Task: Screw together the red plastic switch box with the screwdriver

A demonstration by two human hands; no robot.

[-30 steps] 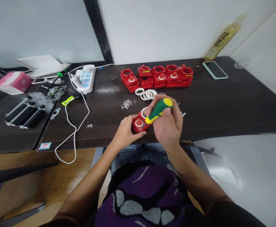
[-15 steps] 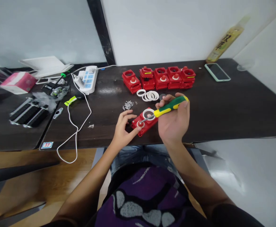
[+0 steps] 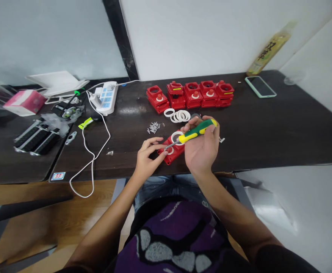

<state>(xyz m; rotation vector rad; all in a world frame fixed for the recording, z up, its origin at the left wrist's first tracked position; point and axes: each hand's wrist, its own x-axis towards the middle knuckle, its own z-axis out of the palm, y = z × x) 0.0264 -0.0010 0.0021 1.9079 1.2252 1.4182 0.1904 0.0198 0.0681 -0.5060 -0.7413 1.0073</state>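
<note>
My right hand is closed around the green and yellow handle of a screwdriver. Its metal shaft slopes down to the left, over a red plastic housing at the table's front edge. The thumb and forefinger of my left hand come together at the screwdriver's tip; whatever they pinch there is too small to make out. On the housing are a large white ring and a smaller white ring. Just beyond lies a pile of small screws, beside several loose white rings.
Several red housings stand in a row at the back. A phone and a yellow bottle are at the far right. Leftward are a power strip, its white cable and black parts.
The screwdriver tip has shifted left, off the housing's small button to between my left fingertips. My right hand has moved left with it, and my left thumb and forefinger have drawn together.
</note>
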